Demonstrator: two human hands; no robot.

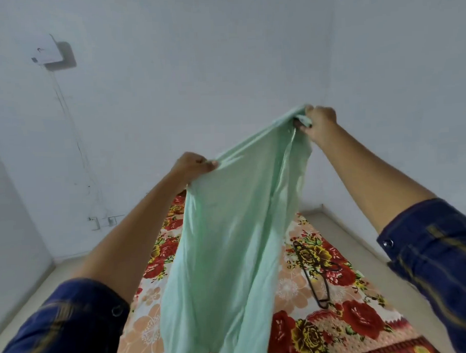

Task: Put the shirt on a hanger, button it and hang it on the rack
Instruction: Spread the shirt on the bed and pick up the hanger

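At frame centre, 2 hands hold up a pale mint-green cotton shirt (229,243), left hand (192,164) and right hand (319,122) each clenched on its top edge; finding the collar first would ease threading the thin black wire hanger (312,275) lying lower right on the floral bedsheet (353,318).

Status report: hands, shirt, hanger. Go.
Left hand and right hand both grip the green shirt, held up, unbuttoned state unclear. Hanger lies on the floral bedsheet, untouched. No rack in view.
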